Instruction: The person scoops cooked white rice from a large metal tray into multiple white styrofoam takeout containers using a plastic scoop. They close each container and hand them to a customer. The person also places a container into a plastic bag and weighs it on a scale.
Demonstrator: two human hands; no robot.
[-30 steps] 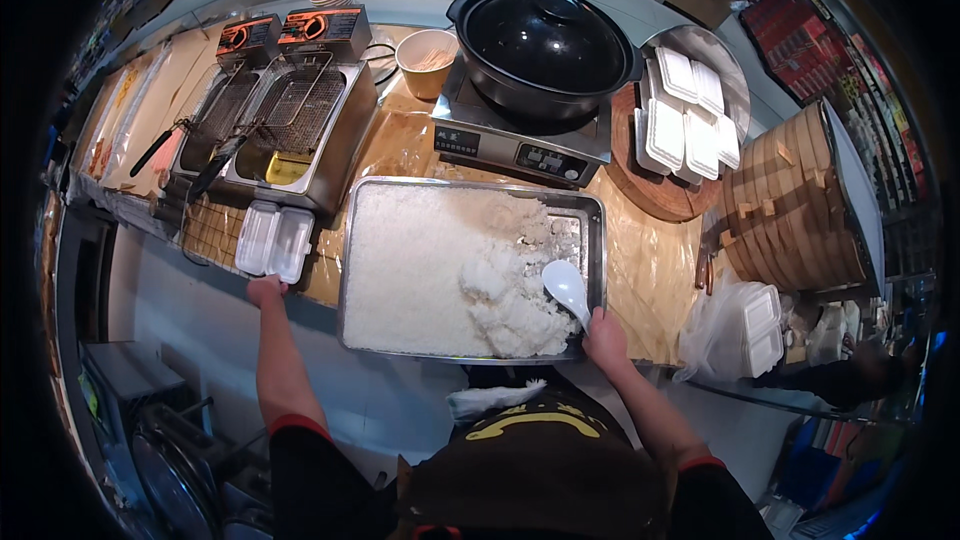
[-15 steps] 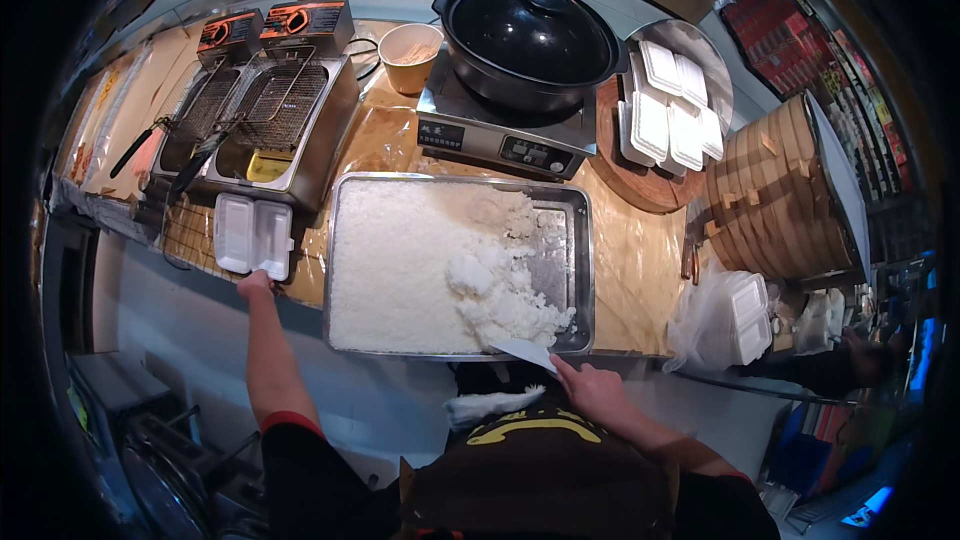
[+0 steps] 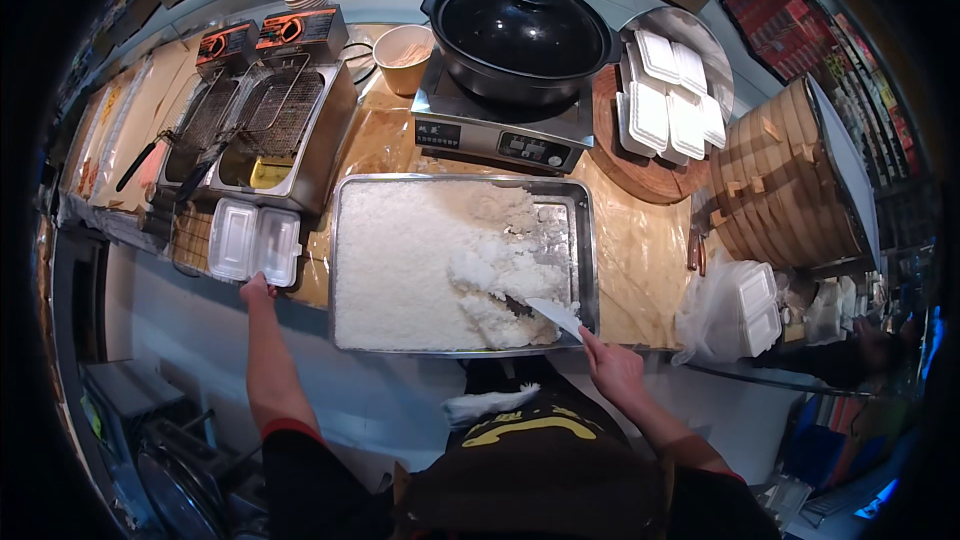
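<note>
My left hand (image 3: 257,288) grips the near edge of an opened white foam takeout box (image 3: 233,240), both halves facing up, at the counter's front left. A large metal tray (image 3: 583,258) in the middle holds a wide layer of white, clumpy food that looks like rice (image 3: 400,260). It lies smooth on the left and broken into lumps on the right, where some tray bottom shows. My right hand (image 3: 616,372) is closed round a white flat-bladed spatula (image 3: 556,316), its tip in the lumps near the tray's front right. My fingers cover its handle.
Behind the tray a black lidded pot (image 3: 525,30) sits on an electric cooker (image 3: 500,140). A double fryer (image 3: 250,130) stands left. White foam boxes (image 3: 665,120) are piled on a round wooden board (image 3: 650,180); bamboo steamers (image 3: 785,180) and bagged boxes (image 3: 755,310) stand right.
The spatula and my right hand have moved forward and right from the tray's front edge, opening a dark gap in the rice. My left hand still holds the box, now slightly lower.
</note>
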